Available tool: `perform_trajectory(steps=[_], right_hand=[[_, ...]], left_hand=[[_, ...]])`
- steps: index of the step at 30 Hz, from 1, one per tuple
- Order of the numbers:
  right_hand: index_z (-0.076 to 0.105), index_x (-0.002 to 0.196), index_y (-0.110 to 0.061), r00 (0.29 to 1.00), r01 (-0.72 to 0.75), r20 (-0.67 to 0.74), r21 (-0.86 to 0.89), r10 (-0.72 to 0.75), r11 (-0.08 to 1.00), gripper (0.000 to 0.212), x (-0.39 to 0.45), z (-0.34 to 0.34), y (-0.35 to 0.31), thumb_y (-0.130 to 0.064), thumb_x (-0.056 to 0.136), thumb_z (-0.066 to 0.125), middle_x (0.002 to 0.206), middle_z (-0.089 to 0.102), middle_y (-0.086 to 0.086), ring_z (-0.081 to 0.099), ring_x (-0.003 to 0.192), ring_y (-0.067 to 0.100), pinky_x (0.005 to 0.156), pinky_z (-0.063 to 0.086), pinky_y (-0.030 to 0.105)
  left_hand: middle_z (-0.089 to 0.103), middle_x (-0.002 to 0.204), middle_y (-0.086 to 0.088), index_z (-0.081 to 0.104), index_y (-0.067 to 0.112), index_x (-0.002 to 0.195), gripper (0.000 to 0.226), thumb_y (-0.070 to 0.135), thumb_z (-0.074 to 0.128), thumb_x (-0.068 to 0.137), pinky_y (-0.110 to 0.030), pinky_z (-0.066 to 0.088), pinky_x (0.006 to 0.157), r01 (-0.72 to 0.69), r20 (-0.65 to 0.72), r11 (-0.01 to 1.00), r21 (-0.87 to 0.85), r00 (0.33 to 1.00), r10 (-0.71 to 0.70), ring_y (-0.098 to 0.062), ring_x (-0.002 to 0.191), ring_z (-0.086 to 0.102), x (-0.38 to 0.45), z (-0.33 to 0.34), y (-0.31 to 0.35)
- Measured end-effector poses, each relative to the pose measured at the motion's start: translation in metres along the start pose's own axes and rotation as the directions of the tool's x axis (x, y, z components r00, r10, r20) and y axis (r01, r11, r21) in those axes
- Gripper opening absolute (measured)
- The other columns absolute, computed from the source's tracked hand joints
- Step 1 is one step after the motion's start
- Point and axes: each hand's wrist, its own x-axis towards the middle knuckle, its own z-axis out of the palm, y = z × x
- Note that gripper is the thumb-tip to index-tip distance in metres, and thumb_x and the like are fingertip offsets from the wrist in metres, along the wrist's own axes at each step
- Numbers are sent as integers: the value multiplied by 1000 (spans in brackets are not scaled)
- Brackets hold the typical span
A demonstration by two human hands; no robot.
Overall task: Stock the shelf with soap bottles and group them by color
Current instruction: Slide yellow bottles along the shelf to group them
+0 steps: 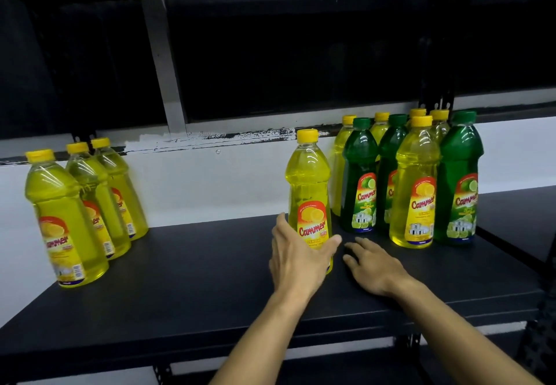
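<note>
"Cammer" labels on soap bottles (310, 198)

bare shelf (192, 270) mid-left, yellow trio (87, 204) left, mixed cluster (415, 180) right

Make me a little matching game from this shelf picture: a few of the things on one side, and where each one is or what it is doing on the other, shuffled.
Things
1. left hand
2. right hand
3. three yellow bottles
4. front green bottle

Places or states
A. stands at the right end of the mixed cluster
B. lies flat on the black shelf, holding nothing
C. stand in a row at the shelf's left end
D. is at the lone yellow bottle in the middle, thumb and fingers spread around its base

Pairs: 1-D, 2-B, 3-C, 4-A
</note>
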Motion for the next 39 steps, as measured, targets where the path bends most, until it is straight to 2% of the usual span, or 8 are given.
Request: perform_trajectory(steps=[4, 8, 12, 17, 25, 32, 36, 39], right_hand=[[22, 153, -25, 999, 18, 47, -36, -16, 999, 53, 0, 2, 0, -44, 103, 23, 162, 9, 0, 3, 149, 19, 119, 10, 38], [28, 151, -29, 999, -8, 42, 15, 8, 1000, 53, 5, 1, 6, -48, 101, 31, 161, 14, -4, 8, 149, 17, 117, 16, 42], [37, 147, -27, 1000, -11, -5, 43, 11, 999, 51, 4, 3, 6, -46, 100, 38, 158, 24, -2, 18, 147, 18, 115, 23, 41], [37, 146, -25, 998, 55, 19, -9, -55, 998, 48, 5, 4, -11, -43, 102, 34, 159, 23, -4, 16, 147, 20, 117, 16, 41], [33, 148, -26, 980, 185, 78, -5, -185, 983, 55, 12, 31, -68, -51, 99, 33, 160, 19, -5, 12, 148, 17, 120, 12, 39], [19, 153, -23, 939, 309, 167, -22, -302, 951, 66, 19, 54, -123, -58, 98, 25, 162, -1, -2, -3, 149, 14, 121, 2, 36], [17, 154, -27, 940, 310, 152, -11, -304, 951, 67, 22, 60, -134, -61, 96, 22, 162, -3, -5, -3, 149, 13, 121, 2, 35], [17, 153, -30, 943, 303, 147, -20, -297, 953, 66, 19, 58, -134, -62, 96, 22, 162, 1, -9, -2, 148, 9, 120, 2, 31]], left_hand=[[44, 132, -1, 16, 21, 142, 111, 72, 75, 62, -43, 50, 91, 50, -56, 994, 99, 997, -45, -23, 120, 52, -4, 12, 6], [47, 131, -2, 13, 19, 142, 109, 62, 79, 66, -41, 49, 90, 70, -46, 983, 167, 997, -64, -25, 118, 55, -1, 14, 8], [51, 125, 1, 9, 23, 139, 109, 57, 80, 65, -39, 49, 86, 85, -48, 986, 143, 996, -79, -24, 110, 59, -4, 1, -6], [53, 110, 8, 19, 30, 136, 101, 57, 81, 61, -39, 52, 80, 94, -61, 992, 89, 994, -89, -19, 94, 59, -2, -39, -43], [52, 109, 7, 20, 27, 133, 100, 53, 85, 62, -38, 54, 80, 187, -123, 978, 94, 977, -175, -17, 91, 58, 5, -103, -101], [53, 108, 2, 24, 24, 131, 96, 52, 84, 62, -39, 54, 79, 261, -180, 955, 139, 955, -235, -21, 92, 58, 36, -146, -150], [53, 112, 0, 24, 20, 133, 93, 47, 84, 67, -33, 44, 74, 269, -182, 955, 123, 953, -244, -21, 93, 54, 74, -155, -174], [51, 120, -3, 26, 16, 135, 93, 47, 84, 69, -33, 44, 80, 320, -193, 943, 90, 935, -299, -24, 105, 54, 105, -156, -188]])
